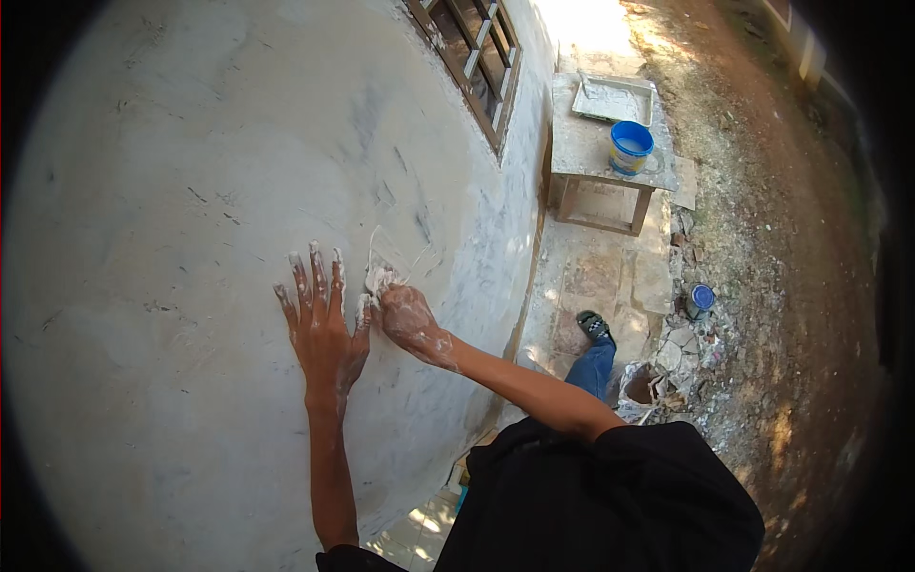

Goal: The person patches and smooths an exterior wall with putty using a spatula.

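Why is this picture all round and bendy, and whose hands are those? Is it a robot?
No robot here! A person wears a camera on their head, looking down. Its very wide lens bends straight things and leaves black edges.

Those are the person's own bare hands, at a pale wall. The left hand is open, its fingers spread and smeared white. The right hand is closed around a white-smeared thing; I can't tell exactly what.

Off to the right, a small table holds a tray with white stuff in it and a blue-rimmed bucket. That's the person's foot below, in a dark sandal.
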A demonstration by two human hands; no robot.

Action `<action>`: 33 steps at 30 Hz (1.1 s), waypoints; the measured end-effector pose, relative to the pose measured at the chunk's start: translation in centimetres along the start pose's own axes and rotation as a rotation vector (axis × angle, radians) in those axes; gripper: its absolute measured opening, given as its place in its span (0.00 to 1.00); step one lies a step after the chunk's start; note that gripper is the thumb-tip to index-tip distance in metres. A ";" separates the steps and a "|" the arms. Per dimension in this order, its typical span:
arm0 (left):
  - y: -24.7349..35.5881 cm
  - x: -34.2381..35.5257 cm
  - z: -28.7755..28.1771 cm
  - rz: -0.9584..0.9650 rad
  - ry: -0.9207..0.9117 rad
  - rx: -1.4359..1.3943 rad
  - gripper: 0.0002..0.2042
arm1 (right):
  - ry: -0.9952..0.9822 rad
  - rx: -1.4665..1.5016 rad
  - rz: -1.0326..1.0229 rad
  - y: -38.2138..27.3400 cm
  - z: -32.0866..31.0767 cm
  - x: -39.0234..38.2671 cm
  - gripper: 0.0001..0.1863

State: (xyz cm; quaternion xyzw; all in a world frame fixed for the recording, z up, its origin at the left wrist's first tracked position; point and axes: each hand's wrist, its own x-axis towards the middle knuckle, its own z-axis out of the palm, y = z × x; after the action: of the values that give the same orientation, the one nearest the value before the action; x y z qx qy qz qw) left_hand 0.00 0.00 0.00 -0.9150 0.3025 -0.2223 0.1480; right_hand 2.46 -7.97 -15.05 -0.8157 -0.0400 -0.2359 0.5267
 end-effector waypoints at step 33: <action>-1.2 0.5 0.5 -0.069 0.046 -0.084 0.27 | 0.188 -0.063 0.146 10.5 0.4 3.9 0.10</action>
State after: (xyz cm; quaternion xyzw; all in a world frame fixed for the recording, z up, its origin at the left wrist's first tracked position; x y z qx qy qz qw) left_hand 1.15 0.67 0.23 -0.9250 0.2830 -0.2354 0.0946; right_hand 9.37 -12.94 -22.32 -0.8068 0.0764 -0.2737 0.5180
